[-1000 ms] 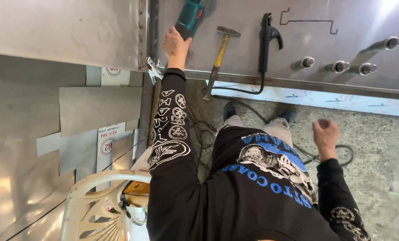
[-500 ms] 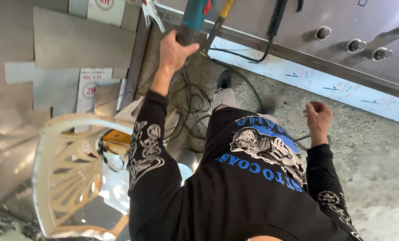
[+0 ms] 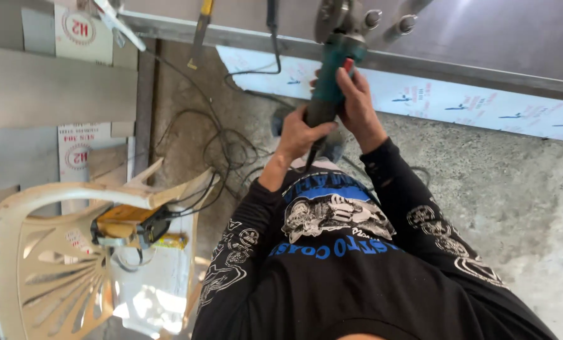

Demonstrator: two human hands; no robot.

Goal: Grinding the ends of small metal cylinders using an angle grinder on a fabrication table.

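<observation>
A teal and black angle grinder (image 3: pixel 332 69) is held in front of my chest, its disc guard pointing up toward the steel bench (image 3: pixel 483 38). My left hand (image 3: pixel 300 135) grips the rear of its black handle. My right hand (image 3: pixel 357 104) wraps the teal body near the head. The grinder's black cord runs down from the handle. Both arms wear black printed sleeves.
A white plastic chair (image 3: pixel 48 252) stands at lower left with a yellow tool (image 3: pixel 127 220) on its seat. Tangled black cables (image 3: pixel 224 157) lie on the concrete floor. A hammer (image 3: pixel 201 31) and a clamp lean over the bench edge. Metal sheets (image 3: pixel 54 88) lie at left.
My left hand has brought the grinder off the bench and down in front of me. My right hand has come up from my side and taken hold of the grinder body.
</observation>
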